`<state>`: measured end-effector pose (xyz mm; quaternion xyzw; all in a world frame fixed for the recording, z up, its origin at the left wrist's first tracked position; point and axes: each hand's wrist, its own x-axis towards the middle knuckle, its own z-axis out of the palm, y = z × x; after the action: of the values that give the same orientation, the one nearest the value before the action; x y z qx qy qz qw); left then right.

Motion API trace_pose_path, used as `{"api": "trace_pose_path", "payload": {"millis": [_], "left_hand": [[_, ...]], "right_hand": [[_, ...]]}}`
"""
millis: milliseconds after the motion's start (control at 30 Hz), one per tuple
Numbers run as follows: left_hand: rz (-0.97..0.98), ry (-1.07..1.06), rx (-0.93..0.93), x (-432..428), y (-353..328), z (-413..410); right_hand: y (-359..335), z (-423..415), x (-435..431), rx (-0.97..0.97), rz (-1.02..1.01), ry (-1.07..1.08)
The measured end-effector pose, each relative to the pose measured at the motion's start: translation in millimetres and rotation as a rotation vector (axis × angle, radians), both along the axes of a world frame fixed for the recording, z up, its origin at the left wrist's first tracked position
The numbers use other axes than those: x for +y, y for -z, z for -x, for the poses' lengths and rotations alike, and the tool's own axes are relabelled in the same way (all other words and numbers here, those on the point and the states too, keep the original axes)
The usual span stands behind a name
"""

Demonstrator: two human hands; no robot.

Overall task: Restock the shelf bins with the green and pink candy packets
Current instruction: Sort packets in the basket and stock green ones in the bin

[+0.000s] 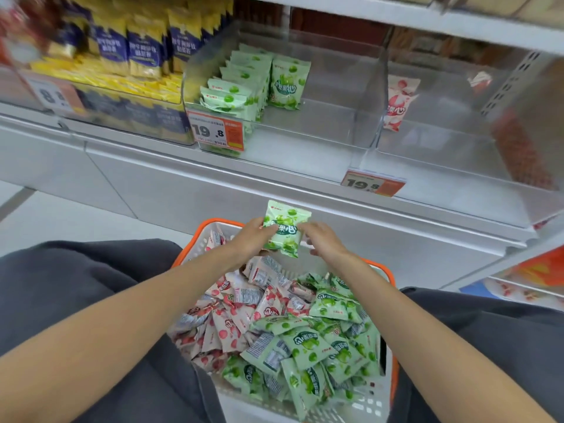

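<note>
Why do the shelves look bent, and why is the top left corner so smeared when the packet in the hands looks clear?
Head view: the wide-angle lens bows the shelf edge; motion blur smears the yellow and blue bags at top left; the green packet between the left hand and right hand is fairly sharp; the clear bin shows only soft reflections.
</note>
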<state>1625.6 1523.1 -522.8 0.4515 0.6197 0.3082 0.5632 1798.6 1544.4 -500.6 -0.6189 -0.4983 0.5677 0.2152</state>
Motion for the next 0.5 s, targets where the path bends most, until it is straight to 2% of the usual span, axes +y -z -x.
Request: {"api": "trace_pose_path", "payload": {"millis": [33,100,200,267,500], "left_hand": [[-0.009,-0.022,-0.016,1,-5,-1],[-0.085,-0.044,0.088,2,-14,-2],[-0.324,0.025,0.294,4,-33,-2],[-0.474,0.01,0.391,9,-53,-1],[-0.767,-0.125,0.537,71,-151,15]], "right_hand": [[-4,-1,-1,0.092,0.032,-0.036],[-14,1,-4,0.232,0.032,-0.086],[-33,2,-5,0.193,-0.132,-0.131],[-50,2,-2,0.221,-0.164,-0.145],[-141,18,60,0.298,-0.397,-0.034]]}}
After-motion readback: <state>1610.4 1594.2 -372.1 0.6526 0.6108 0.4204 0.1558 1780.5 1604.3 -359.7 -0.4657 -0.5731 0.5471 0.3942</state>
